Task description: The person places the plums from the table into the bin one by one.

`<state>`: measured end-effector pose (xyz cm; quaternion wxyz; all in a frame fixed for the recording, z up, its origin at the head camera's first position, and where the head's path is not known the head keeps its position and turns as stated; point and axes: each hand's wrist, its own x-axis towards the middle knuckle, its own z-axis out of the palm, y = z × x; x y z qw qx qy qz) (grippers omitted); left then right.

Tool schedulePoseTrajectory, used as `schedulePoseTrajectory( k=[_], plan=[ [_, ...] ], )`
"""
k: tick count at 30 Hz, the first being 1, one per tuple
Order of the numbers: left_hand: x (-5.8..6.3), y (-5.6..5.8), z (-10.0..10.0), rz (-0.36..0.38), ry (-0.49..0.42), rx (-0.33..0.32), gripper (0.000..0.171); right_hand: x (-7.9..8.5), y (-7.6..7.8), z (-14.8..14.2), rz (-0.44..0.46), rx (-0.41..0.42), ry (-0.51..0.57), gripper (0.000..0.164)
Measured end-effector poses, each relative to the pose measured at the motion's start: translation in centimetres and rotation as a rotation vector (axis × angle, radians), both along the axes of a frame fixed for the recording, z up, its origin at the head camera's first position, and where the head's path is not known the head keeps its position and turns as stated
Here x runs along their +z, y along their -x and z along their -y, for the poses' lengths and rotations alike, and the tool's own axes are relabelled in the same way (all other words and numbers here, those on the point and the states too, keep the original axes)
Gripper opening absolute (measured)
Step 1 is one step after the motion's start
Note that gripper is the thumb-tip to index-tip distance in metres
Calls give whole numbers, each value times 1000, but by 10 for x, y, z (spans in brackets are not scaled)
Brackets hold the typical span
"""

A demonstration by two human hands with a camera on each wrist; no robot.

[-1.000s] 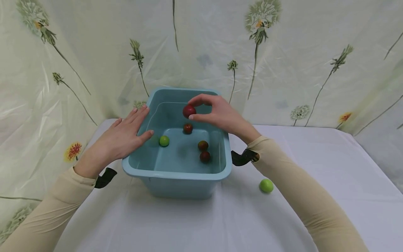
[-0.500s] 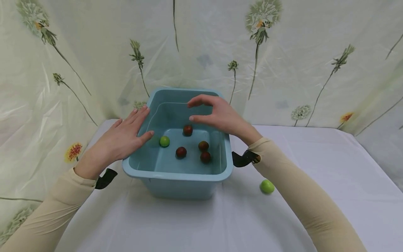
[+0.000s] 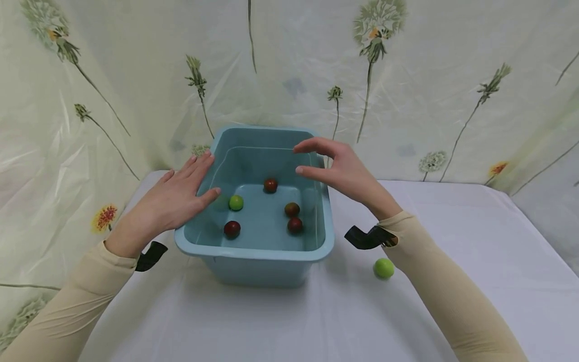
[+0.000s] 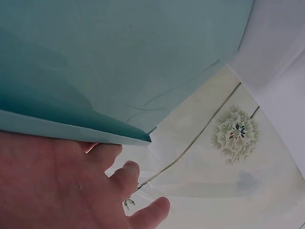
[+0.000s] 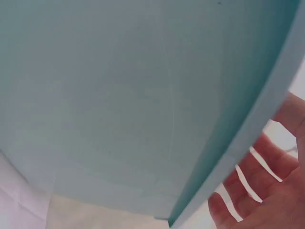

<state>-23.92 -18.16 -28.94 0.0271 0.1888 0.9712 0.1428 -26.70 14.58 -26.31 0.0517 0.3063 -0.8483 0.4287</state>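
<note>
A blue plastic basin (image 3: 253, 253) stands on the table. Inside lie several small, round, dark red or brownish things, one of them at the front left (image 3: 232, 229), and a bright green ball-like one (image 3: 236, 202); whether they are fruit or balls I cannot tell. My left hand (image 3: 181, 196) rests on the basin's left rim with fingers straight. My right hand (image 3: 341, 172) hovers over the right rim, thumb and fingers spread apart, holding nothing. The left wrist view has the left fingers (image 4: 125, 179) under the rim's edge; the right palm (image 5: 281, 191) appears beyond the opposite rim.
Another green round thing (image 3: 383, 268) lies on the white tablecloth (image 3: 452, 226), right of the basin beside my right forearm. Behind the table hangs a pale sheet (image 3: 289, 65) printed with dandelions.
My right hand let go of a red round thing, which dropped into the basin and rolled to the front left. The hand then moved right. My left hand stayed put.
</note>
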Motion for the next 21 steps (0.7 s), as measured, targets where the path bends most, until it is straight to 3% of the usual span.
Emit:
schedulePoseTrajectory(
  k=[4,11,17,21],
  plan=[
    [0,0,0,-5,1,6,74,1,-7,-9,7,-26,25,37],
    [0,-1,0,-18,18,5,74,-15,-4,-35,10,-90,24,39],
    [1,-1,0,-27,31,5,74,-13,-20,-50,22,-142,10,40],
    [1,-1,-1,-24,39,6,75,-22,-21,-66,31,-175,-6,41]
  ],
)
